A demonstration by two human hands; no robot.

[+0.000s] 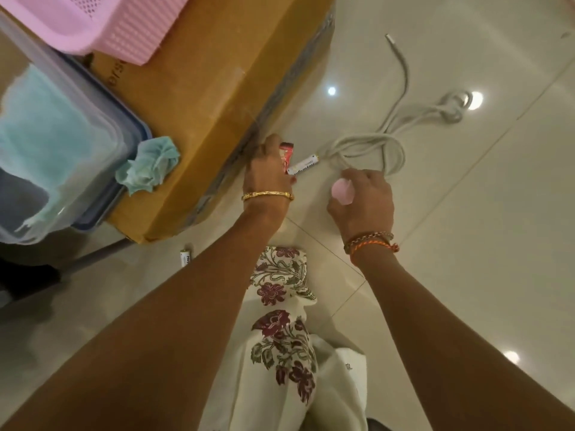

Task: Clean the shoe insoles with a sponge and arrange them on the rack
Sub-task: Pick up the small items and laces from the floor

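Left hand grips a red packet and battery, right hand a pink object; cable at 1 o'clock; insoles, sponge unseen; advise clearing floor first.

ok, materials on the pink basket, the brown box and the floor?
Pink basket: moulded plastic, matte, judging by its perforated mesh walls. Brown box: corrugated cardboard, by the fluted edge and clear tape. Floor: likely glazed tile, glossy; it mirrors ceiling lights and has grout lines.
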